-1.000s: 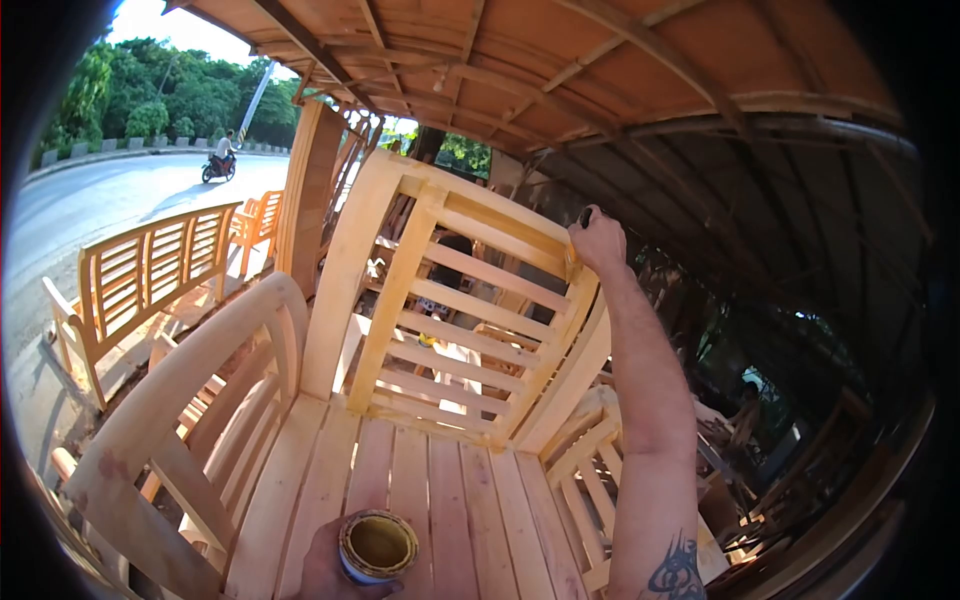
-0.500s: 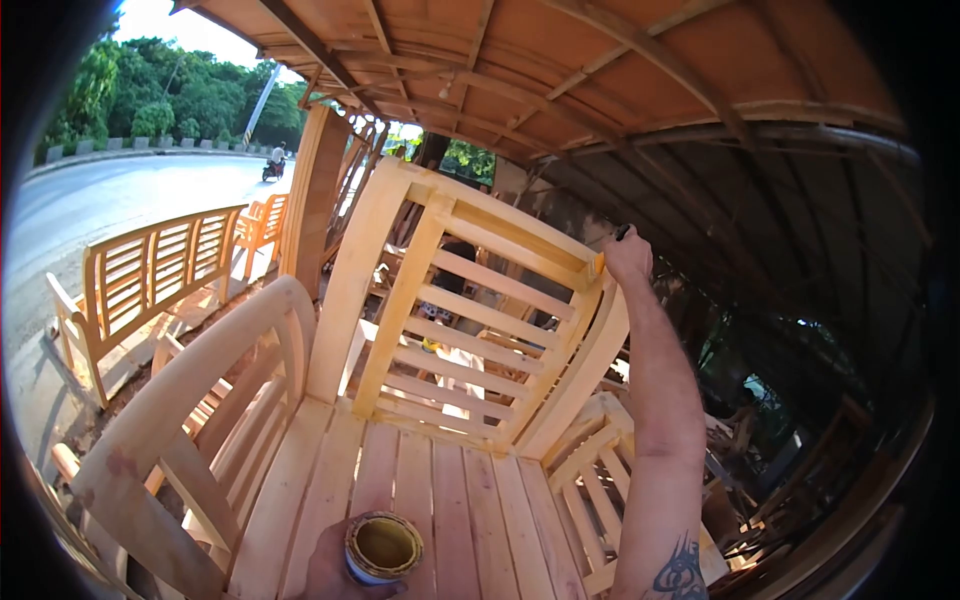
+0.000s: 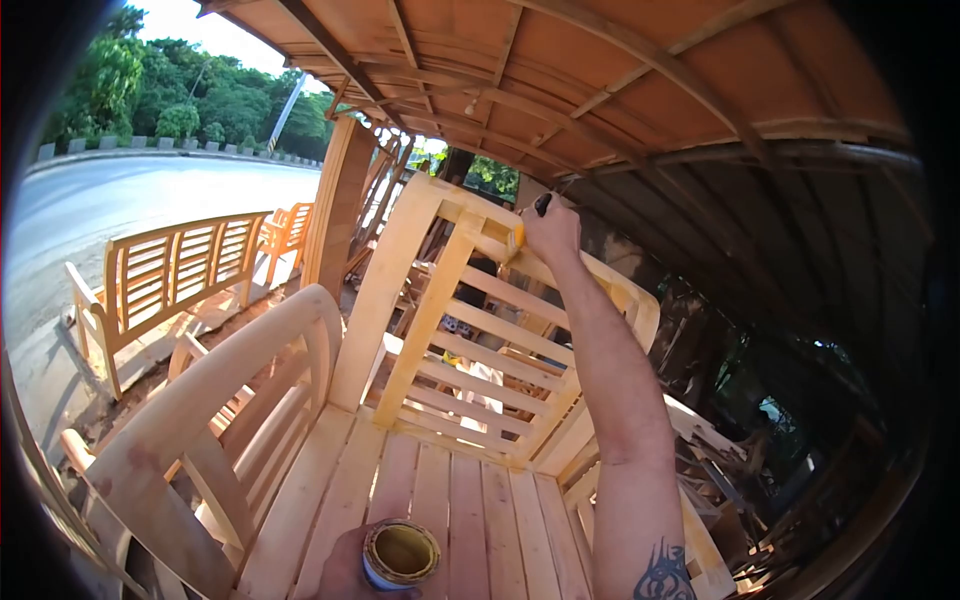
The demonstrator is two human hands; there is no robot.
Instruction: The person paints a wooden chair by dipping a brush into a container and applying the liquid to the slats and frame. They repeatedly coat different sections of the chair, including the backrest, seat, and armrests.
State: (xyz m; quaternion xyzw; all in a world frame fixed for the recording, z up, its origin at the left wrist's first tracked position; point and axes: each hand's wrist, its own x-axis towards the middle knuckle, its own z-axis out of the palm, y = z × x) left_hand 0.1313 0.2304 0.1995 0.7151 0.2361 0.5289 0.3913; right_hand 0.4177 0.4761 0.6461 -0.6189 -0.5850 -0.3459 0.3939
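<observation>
My right hand is closed around a paintbrush; its dark handle end sticks out above my fingers. The yellowish bristles meet the upper rail of a slatted wooden chair back, left of the rail's middle. Low in the view, my left hand grips a small open can from its left side. Yellow-brown liquid shows inside, and drips coat the rim. Below the back, the plank seat of pale wood spreads out under the can.
The chair's broad curved armrest rises at left. Farther off stand a slatted bench and an orange chair beside the road. A wooden post stands behind. An orange-brown roof hangs overhead.
My right hand and brush have moved left along the upper rail, from its right corner. The view has shifted, so the chair sits farther right. The motorcycle rider on the road is gone from view.
</observation>
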